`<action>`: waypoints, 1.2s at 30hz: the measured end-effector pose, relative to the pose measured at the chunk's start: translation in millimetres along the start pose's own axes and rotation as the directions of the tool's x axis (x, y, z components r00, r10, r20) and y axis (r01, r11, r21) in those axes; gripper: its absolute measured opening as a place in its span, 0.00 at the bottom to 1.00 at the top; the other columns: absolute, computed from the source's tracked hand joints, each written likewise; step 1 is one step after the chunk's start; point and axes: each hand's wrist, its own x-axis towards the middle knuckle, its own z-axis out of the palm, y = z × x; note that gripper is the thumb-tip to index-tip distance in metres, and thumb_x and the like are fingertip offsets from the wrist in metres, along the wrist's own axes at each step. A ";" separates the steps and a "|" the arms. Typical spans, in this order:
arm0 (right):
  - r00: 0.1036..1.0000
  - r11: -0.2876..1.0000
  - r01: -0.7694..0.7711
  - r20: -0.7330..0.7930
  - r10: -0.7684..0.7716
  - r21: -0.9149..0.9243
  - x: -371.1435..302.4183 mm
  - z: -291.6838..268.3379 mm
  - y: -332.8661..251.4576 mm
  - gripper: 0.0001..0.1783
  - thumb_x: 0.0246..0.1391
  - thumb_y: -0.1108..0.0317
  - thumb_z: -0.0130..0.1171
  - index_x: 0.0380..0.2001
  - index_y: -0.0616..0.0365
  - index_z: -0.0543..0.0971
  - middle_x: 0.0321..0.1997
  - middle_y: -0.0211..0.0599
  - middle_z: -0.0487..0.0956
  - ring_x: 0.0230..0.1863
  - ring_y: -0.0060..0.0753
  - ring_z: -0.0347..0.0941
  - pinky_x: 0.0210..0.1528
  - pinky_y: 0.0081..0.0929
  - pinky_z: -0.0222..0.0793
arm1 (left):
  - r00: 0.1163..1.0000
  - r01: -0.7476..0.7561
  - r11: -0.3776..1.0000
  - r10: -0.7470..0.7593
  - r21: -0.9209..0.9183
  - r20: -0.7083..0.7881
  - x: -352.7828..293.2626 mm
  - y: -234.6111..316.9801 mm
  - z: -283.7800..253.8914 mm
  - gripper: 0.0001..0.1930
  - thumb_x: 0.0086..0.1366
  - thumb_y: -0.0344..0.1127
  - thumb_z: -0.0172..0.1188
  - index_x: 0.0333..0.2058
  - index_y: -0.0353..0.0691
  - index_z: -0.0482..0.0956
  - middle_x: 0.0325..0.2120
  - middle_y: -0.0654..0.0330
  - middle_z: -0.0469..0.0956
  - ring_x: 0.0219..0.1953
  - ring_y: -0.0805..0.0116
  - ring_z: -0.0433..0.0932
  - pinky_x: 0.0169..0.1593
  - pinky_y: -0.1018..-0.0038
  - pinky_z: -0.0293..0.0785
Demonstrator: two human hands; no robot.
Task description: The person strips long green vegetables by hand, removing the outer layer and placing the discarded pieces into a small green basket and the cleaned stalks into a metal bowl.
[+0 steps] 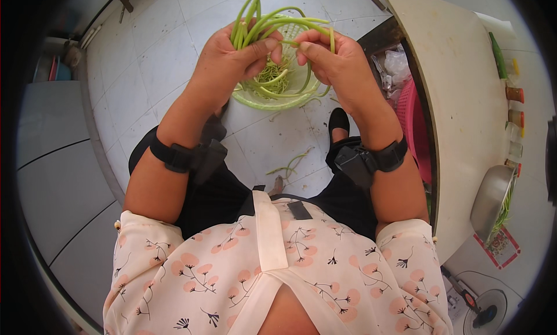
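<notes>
Over the basket, my left hand [239, 53] is closed round a bunch of long green garlic scapes [278, 26], whose stems loop up and across to the right. My right hand [329, 59] pinches a thin end of one scape between thumb and fingers, close to the left hand's fingertips. Below both hands a pale green plastic basket [272, 104] stands on the floor. Inside it lie short cut green pieces [270, 75], partly hidden by my hands and the hanging stems.
A few stem scraps [289, 165] lie on the white tiled floor [168, 36] between my feet. To the right stands a cream table [458, 103] with jars [515, 115] and a metal bowl [490, 198] of greens. Below it sits a pink basket [411, 123]. Grey cabinets [55, 155] line the left.
</notes>
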 end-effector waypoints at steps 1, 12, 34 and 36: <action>0.995 0.997 -0.027 0.099 0.034 -0.070 -1.4 0.5 -2.2 0.08 0.62 0.68 0.53 0.41 0.59 0.78 0.27 0.23 0.75 0.18 0.06 0.55 0.19 0.10 0.47 | 0.999 -0.016 1.000 0.017 0.007 -0.044 0.7 0.1 -3.8 0.08 0.65 0.32 0.60 0.41 0.36 0.77 0.25 0.65 0.79 0.19 0.83 0.64 0.24 0.86 0.58; 0.914 0.990 -0.121 0.381 0.139 -0.072 -7.0 -0.3 -1.4 0.13 0.64 0.66 0.48 0.44 0.60 0.78 0.28 0.24 0.77 0.18 0.07 0.54 0.21 0.10 0.48 | 1.000 -0.014 0.999 0.013 -0.040 -0.016 0.9 -2.4 -8.7 0.09 0.66 0.33 0.60 0.41 0.35 0.78 0.26 0.65 0.79 0.20 0.83 0.65 0.24 0.86 0.58; 0.977 0.995 -0.094 0.193 0.086 0.033 -9.7 9.9 10.2 0.06 0.61 0.71 0.49 0.36 0.54 0.77 0.23 0.18 0.69 0.19 0.06 0.57 0.18 0.09 0.45 | 0.999 -0.031 0.999 0.032 -0.013 0.041 -3.0 0.4 -5.2 0.08 0.65 0.31 0.61 0.40 0.35 0.79 0.24 0.66 0.79 0.19 0.84 0.65 0.24 0.87 0.58; 0.982 0.995 -0.092 0.168 0.084 0.042 -10.5 14.6 8.8 0.06 0.60 0.71 0.49 0.35 0.54 0.77 0.23 0.18 0.70 0.19 0.06 0.57 0.18 0.08 0.46 | 0.999 -0.028 1.000 0.029 -0.006 0.044 -4.9 0.5 -5.2 0.07 0.64 0.31 0.61 0.40 0.35 0.79 0.24 0.66 0.78 0.19 0.85 0.65 0.23 0.87 0.57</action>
